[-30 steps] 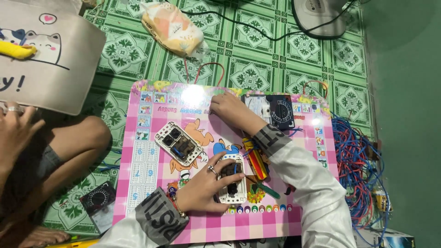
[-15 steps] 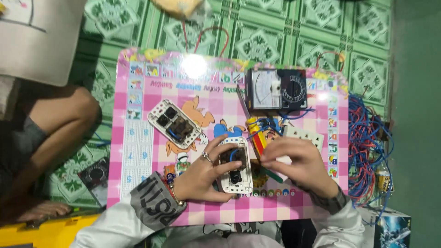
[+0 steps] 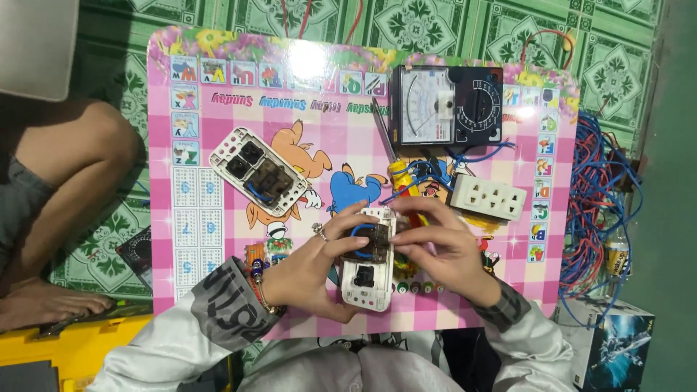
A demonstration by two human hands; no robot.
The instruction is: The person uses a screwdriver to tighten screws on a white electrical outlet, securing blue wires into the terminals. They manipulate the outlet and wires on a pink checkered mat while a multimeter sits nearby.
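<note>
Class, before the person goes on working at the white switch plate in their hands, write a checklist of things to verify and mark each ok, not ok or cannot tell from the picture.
1. Both hands on the white switch plate: left hand grips its side, right hand touches its upper part. Ok.
2. Plate's back faces up, its blue wire loop visible. Ok.
3. Screwdriver within reach: it lies on the pink board just above the hands. Ok.
4. Meter set on the right range: dial too small to read. Cannot tell.
5. Second switch plate and the white socket block lie apart from the hands. Ok.
6. Wires firmly seated in the held plate: hidden by fingers. Cannot tell.
</note>
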